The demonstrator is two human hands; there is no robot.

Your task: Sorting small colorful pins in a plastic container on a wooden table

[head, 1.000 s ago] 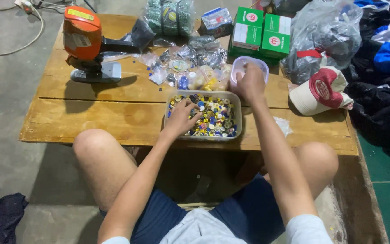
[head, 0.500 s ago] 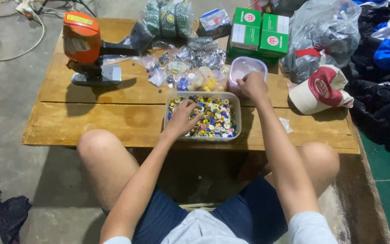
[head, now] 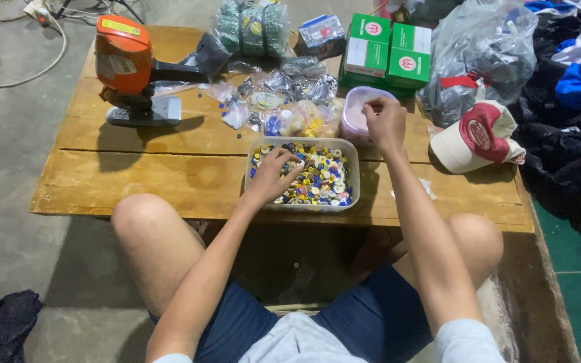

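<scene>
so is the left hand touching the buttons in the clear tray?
Touching. The head view shows the left hand reaching into the clear tray, fingertips resting on the pile of coloured buttons with no gap visible.

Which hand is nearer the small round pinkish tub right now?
Right. The right hand is at the rim of the round tub, fingertips over it. The left hand is apart from it, in the clear tray of buttons.

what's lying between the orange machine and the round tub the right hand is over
In the head view, small clear plastic bags of bits lie on the wooden table between the orange machine and the round tub under the right hand.
</scene>
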